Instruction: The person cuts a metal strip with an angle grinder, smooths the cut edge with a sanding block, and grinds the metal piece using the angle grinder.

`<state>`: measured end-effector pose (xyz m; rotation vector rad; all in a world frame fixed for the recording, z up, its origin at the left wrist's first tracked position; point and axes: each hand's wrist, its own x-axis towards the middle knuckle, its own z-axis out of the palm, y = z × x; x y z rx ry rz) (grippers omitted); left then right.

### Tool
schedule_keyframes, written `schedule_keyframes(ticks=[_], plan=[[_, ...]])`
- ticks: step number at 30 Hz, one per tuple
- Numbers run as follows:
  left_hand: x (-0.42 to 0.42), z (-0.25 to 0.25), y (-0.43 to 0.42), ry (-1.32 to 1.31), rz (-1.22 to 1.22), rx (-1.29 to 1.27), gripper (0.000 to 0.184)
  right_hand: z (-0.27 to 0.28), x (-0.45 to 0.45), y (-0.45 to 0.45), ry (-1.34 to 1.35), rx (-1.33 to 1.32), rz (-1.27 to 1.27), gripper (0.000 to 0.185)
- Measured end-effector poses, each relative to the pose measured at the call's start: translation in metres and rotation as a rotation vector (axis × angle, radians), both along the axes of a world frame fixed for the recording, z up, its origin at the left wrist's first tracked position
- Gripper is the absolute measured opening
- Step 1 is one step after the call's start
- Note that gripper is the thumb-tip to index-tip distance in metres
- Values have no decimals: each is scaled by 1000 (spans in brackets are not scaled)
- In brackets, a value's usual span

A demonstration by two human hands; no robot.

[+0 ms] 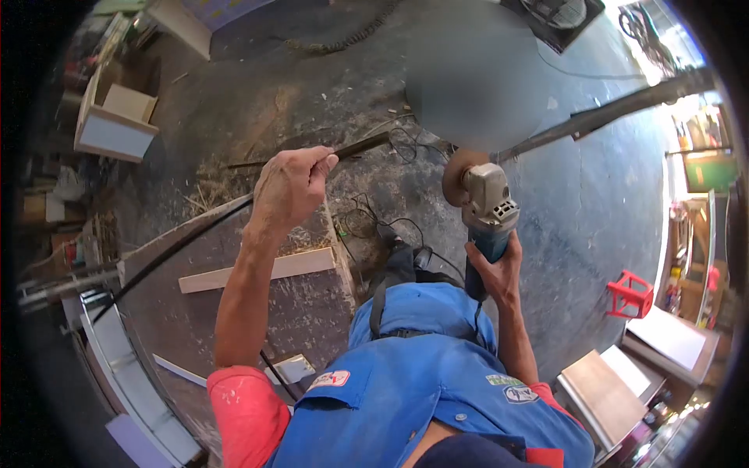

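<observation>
My left hand (292, 187) is closed around a long dark rod (363, 146), whose end sticks out to the right of my fingers. A dark length (179, 246) runs from behind that hand down to the lower left. In my right hand (499, 269) is an angle grinder (489, 207), gripped by its blue body with the grey head pointing up. Its brownish disc (460, 178) sits at the upper left of the head, apart from the rod's end. Whether the disc spins cannot be told.
Below my left arm a dark board (304, 312) bears a wood strip (257, 271). Cables (363, 218) lie on the floor near my feet. A long dark beam (608, 117) crosses the upper right. A red stool (630, 294) and boxes (601, 394) stand at right.
</observation>
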<state>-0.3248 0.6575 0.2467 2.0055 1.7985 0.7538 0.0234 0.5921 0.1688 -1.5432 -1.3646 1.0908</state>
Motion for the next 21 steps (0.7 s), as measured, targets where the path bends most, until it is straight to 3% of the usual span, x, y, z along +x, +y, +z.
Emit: schedule_keyframes(ticks=[3, 7, 12, 15, 21], plan=[[35, 32, -20, 152, 80, -278, 28, 21, 18, -9, -24, -41, 72, 61], [56, 36, -47, 145, 42, -223, 26, 37, 33, -24, -64, -70, 126, 62], [79, 63, -66, 175, -36, -387, 25, 41, 38, -37, -61, -30, 199, 64], [82, 63, -74, 148, -37, -343, 25, 46, 37, -43, -21, -51, 173, 57], [82, 68, -78, 126, -51, -388, 26, 51, 38, -49, 12, -77, 162, 59]])
